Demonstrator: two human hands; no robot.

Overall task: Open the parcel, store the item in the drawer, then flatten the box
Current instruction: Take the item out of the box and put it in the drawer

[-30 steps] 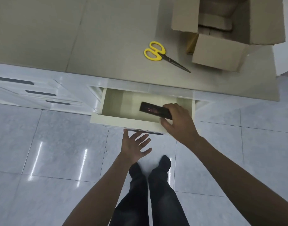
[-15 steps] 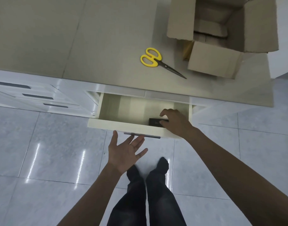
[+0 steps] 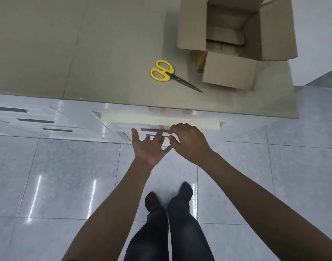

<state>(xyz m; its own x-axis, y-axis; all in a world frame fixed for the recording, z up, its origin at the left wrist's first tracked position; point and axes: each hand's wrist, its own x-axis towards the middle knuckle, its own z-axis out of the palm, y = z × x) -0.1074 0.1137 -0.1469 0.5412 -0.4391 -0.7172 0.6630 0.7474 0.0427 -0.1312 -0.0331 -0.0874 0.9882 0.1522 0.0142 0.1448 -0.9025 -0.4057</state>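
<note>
Drawer [image 3: 161,122] — was standing wide open half a second before, the right hand inside it setting down a dark flat item; at this moment it was pushed nearly shut, only a pale strip of its top edge showing just beyond the hands.

Item — no longer visible; judged to be lying inside the drawer, since neither hand carried it.

Right hand [image 3: 189,143] — out of the drawer, fingers curled loosely, gripping nothing, fingertips at or very near the drawer's handle [image 3: 157,135]; contact could not be told for the blur.

Left hand [image 3: 150,146] — palm up, fingers spread, empty, just beside the right hand, fingers reaching up toward the same handle.

Box [image 3: 234,40] — on the surface [image 3: 76,53] well beyond the hands and to the right of them, upright, flaps open, not yet flattened.

Scissors [image 3: 169,74] — yellow-handled, closed, on the surface beyond the hands, near the box but apart from it.

Standing of task — parcel opened, storing step judged all but complete; flattening the box remained.
</note>
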